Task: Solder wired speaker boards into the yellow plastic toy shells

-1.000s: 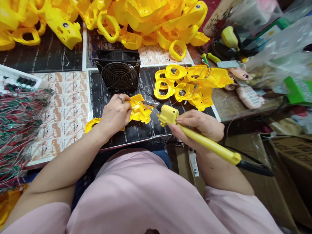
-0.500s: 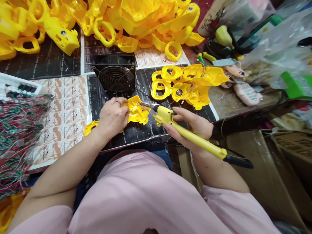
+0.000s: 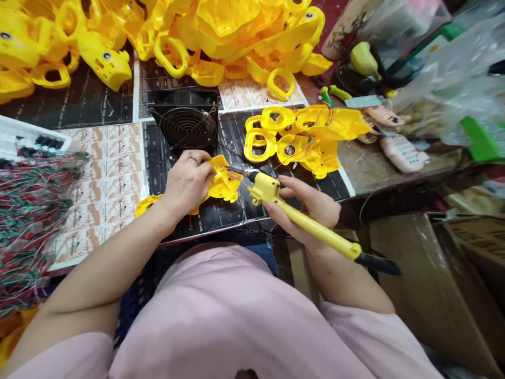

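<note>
On the black-patterned counter (image 3: 236,215), a moulded yellow plastic shell (image 3: 223,184) is gripped by the left hand (image 3: 188,181), a yellow-bodied soldering iron (image 3: 315,226) by the right hand (image 3: 311,199); plastic could be scorched should the hot tip (image 3: 235,170) slip.

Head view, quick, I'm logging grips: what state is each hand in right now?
Left hand: closed, holding the yellow plastic shell.
Right hand: closed, holding the yellow tool with the black tail.
</note>
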The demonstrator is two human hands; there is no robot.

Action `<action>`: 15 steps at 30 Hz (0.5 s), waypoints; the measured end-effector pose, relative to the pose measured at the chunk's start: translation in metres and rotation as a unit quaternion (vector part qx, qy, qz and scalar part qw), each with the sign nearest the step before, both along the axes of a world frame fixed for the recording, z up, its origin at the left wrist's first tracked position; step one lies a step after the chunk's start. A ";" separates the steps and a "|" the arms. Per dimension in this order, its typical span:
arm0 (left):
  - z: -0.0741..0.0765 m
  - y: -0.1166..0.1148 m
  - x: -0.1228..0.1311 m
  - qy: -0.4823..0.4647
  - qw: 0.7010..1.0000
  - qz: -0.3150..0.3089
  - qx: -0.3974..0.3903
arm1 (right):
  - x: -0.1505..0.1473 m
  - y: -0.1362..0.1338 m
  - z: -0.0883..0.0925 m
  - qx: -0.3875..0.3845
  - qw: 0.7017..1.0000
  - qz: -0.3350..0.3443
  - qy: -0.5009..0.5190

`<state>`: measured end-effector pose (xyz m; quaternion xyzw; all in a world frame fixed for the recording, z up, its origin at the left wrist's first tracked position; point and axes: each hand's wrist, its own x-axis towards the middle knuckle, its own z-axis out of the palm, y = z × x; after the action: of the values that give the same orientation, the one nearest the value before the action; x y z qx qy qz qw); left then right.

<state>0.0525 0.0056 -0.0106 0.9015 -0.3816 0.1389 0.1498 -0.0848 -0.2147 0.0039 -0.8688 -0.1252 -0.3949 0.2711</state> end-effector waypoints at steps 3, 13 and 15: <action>-0.006 0.000 -0.003 0.008 1.000 0.000 -0.025 | 0.001 0.003 -0.002 -0.017 1.000 0.016 -0.007; -0.011 -0.005 0.000 -0.010 1.000 0.005 -0.028 | 0.009 0.010 -0.008 0.001 0.996 0.078 -0.042; -0.011 -0.006 0.000 -0.015 1.000 0.005 -0.022 | 0.010 0.011 -0.008 0.002 0.996 0.083 -0.043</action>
<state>0.0524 0.0000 -0.0213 0.8976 -0.3760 0.1620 0.1634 -0.0747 -0.2037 -0.0042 -0.8372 -0.2073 -0.4085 0.2988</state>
